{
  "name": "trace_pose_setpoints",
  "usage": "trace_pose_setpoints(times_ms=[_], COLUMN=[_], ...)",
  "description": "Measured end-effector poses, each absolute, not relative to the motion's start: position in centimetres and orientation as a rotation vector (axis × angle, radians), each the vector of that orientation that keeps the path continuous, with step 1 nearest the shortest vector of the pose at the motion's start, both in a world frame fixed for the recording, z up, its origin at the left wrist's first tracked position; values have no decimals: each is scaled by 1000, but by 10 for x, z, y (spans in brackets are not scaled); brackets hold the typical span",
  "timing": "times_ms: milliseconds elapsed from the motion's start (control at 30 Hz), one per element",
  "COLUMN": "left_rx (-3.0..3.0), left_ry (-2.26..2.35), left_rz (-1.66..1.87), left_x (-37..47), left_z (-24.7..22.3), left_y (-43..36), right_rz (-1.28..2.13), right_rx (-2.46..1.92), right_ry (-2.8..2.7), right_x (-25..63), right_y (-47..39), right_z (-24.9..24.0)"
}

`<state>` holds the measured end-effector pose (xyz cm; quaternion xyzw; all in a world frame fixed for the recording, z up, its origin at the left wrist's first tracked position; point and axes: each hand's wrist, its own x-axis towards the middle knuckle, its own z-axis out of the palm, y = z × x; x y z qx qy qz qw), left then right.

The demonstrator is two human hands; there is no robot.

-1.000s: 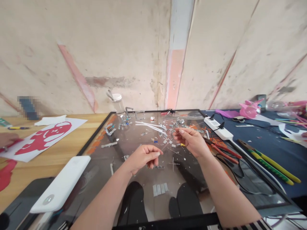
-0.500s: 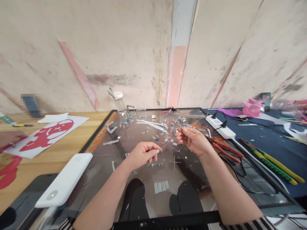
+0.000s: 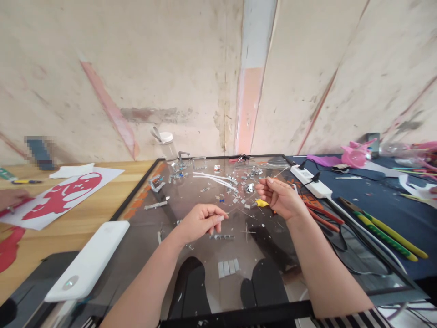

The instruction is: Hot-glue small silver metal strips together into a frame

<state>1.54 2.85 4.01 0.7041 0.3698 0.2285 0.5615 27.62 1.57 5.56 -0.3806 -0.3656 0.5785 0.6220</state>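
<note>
My left hand (image 3: 205,220) is over the glass tabletop (image 3: 205,255), thumb and forefinger pinched on what looks like a thin wire (image 3: 229,213) whose short end shows past the fingertips. Higher and to the right, my right hand (image 3: 280,197) is closed in a pinch; whatever it holds is too fine to make out. A yellow piece (image 3: 262,202) lies just beside its fingers. Between and beyond the hands are scattered small grey metal bits (image 3: 251,187) and white strips (image 3: 215,178). Several flat grey pieces (image 3: 228,268) lie in a row nearer me.
A white power strip (image 3: 310,181), red-handled pliers (image 3: 324,218) and yellow-green-handled pliers (image 3: 385,230) are on the right. At the left is a white power bank (image 3: 88,259), with a red paper cutout (image 3: 64,196) and another person's hand (image 3: 12,200) farther off. A lidded jar (image 3: 167,145) stands behind.
My right hand has moved slightly right, away from my left hand, and the yellow piece has come into sight beside it. My left hand stays nearly in place, still pinched.
</note>
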Motion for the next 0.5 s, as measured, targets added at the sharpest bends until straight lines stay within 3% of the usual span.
trace_pose_setpoints(times_ms=[500], left_rx=[1606], left_ry=[885], left_rz=[501], left_x=[10], left_z=[39], left_y=[32], right_rz=[1179], right_rx=[-899], right_ry=[-765], right_x=[298], right_y=[22], right_z=[55])
